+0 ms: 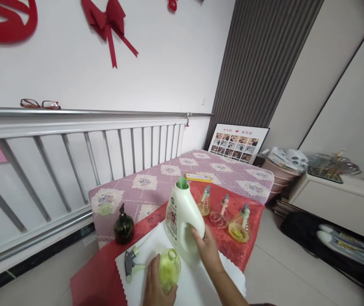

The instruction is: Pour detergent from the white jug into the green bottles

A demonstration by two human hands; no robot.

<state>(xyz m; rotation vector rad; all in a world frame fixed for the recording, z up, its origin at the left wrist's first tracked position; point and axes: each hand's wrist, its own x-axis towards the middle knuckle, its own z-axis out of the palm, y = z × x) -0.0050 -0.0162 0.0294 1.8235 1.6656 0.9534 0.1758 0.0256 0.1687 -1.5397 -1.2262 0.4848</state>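
My right hand (208, 250) is closed on the handle of a large white detergent jug (180, 225), which stands nearly upright with a green spout at its uncapped mouth. Just left of it, my left hand (158, 280) wraps round a small yellow-green bottle (169, 270) whose neck is open at the top. A grey and green spray trigger head (131, 261) lies on the white cloth (197, 287), to the left of my left hand. Beyond that is a dark green pump bottle (123, 227).
Several spray bottles, one being a yellow spray bottle (240, 229), stand on the red cloth (248, 208) to the right. A yellow-edged flat box (198, 177) lies farther back on the patterned tablecloth (172, 170). A metal railing (121, 148) runs along the left.
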